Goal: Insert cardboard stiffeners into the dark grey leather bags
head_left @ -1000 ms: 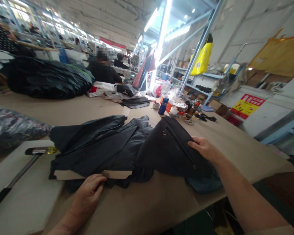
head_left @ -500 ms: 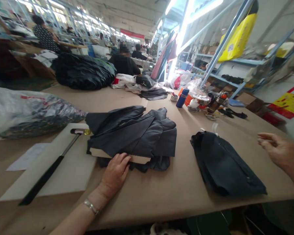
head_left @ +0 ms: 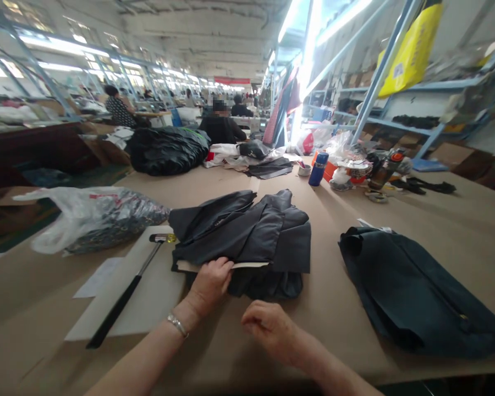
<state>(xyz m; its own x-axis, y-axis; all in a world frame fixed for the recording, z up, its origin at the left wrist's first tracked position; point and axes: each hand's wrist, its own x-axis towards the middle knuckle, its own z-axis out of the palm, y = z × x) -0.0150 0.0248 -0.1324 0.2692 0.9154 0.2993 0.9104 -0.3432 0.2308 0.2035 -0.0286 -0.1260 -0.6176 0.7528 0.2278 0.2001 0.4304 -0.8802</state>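
A heap of dark grey fabric pieces [head_left: 251, 231] lies in front of me on the table, with a pale, stiff board [head_left: 251, 264] showing along its near edge. My left hand [head_left: 212, 279] is closed over that edge, its fingers bent on the board. Just in front of the heap, apart from it, my right hand [head_left: 268, 325] is curled; whether anything is inside its fingers is hidden. To the right lies a dark folded fabric piece with a zipper [head_left: 412, 291], touched by neither hand.
On the left, a black-handled mallet [head_left: 126, 294] rests on a white block [head_left: 157, 308]. Behind it sits a clear plastic bag [head_left: 103, 220] of small pieces. A blue bottle [head_left: 318, 169] and a dark bundle [head_left: 169, 149] stand farther back. People sit beyond the table.
My right hand has come from beyond the zippered piece on the right to just before the heap. My left hand stays at the board. The view has shifted to the right.
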